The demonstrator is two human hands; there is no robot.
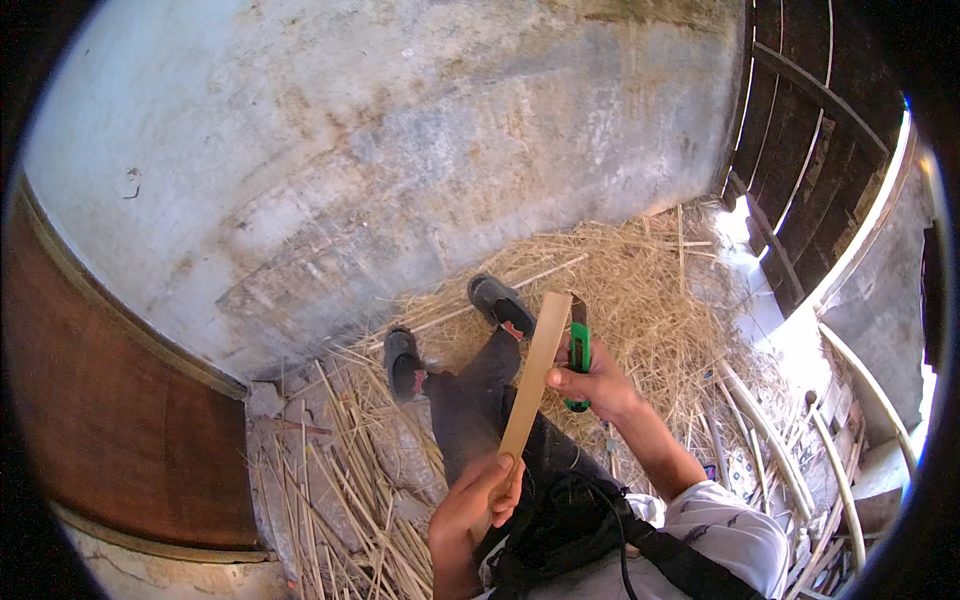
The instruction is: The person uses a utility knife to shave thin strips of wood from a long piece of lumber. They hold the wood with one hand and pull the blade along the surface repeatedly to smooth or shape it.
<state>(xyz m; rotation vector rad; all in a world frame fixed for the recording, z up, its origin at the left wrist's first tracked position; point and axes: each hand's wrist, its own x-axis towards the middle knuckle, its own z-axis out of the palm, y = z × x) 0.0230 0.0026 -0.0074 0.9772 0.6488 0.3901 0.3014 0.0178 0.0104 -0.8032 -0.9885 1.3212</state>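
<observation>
A flat, pale strip of split bamboo (535, 375) slants upward in front of me, over my legs. Its lower end is gripped by my left hand (482, 492), the fingers wrapped round it. My right hand (592, 382) is closed on a green utility knife (579, 362), held upright just right of the strip's upper part. The dark tip of the knife is close to the strip's top end; whether the blade touches the bamboo I cannot tell. My right thumb lies near the strip's right edge.
Thin shavings (645, 300) heap on the floor around my shoes (494, 300). Long narrow bamboo sticks (350, 490) lie to the left. Thicker curved poles (770, 445) lie at right. A stained wall (450, 130) stands ahead, a brown panel (120, 400) at left, dark slatted boards (815, 150) at far right.
</observation>
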